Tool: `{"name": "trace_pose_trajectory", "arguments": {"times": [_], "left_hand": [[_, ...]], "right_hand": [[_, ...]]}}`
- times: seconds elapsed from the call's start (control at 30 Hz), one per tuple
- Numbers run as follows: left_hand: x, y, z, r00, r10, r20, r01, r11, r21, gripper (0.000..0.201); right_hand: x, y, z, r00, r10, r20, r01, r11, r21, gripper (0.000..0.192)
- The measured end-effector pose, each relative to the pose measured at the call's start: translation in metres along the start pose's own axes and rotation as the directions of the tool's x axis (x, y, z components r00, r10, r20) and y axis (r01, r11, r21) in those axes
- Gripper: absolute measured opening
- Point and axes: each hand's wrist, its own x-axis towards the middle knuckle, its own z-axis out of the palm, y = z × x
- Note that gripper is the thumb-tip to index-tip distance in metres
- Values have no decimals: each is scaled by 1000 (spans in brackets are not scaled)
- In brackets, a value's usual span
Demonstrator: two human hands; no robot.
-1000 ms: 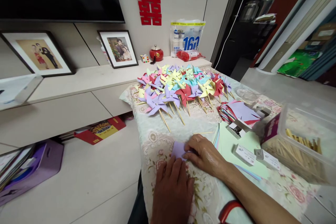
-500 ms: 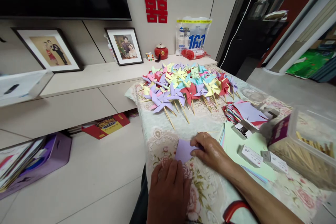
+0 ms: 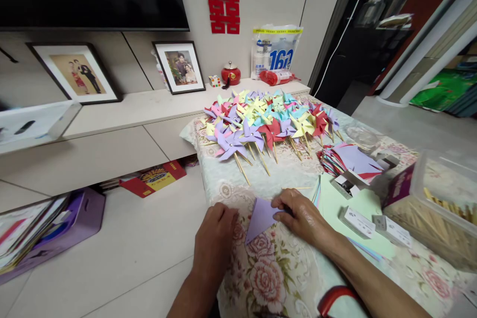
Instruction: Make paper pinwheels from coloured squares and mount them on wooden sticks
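A folded purple sheet of paper (image 3: 259,219), now a triangle, lies on the flowered tablecloth in front of me. My right hand (image 3: 298,212) pinches its right corner between thumb and fingers. To the left of the paper, at the table's edge, my left hand (image 3: 216,236) rests with its fingers curled together, apart from the paper; nothing shows in it. Beyond my hands stand many paper pinwheels (image 3: 272,131) on wooden sticks. A single thin stick (image 3: 298,188) lies just past my right hand.
At right are a clear tub (image 3: 428,228) of wooden sticks, small white boxes (image 3: 357,221), pale green paper sheets (image 3: 328,198) and a pile of cut paper (image 3: 354,159). A red handle (image 3: 335,298) lies near the front. Framed photos (image 3: 179,67) stand on the cabinet.
My left hand has lifted off the paper and shifted left to the table's edge. The paper's lower corner is now uncovered. My right hand keeps its pinch.
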Motion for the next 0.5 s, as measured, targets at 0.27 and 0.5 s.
{"name": "trace_pose_trajectory", "arguments": {"times": [0.27,0.5], "left_hand": [[10,-9,-1,988,-83,127,81,997,14,27],[3,32,-9,938,-151,313,328,680,-656,29]], "right_hand": [[-1,-6,-4,998,-50,-45,49,999,-11,12],[-2,-27,-18,930,-275,-243,322,929,180,17]]}}
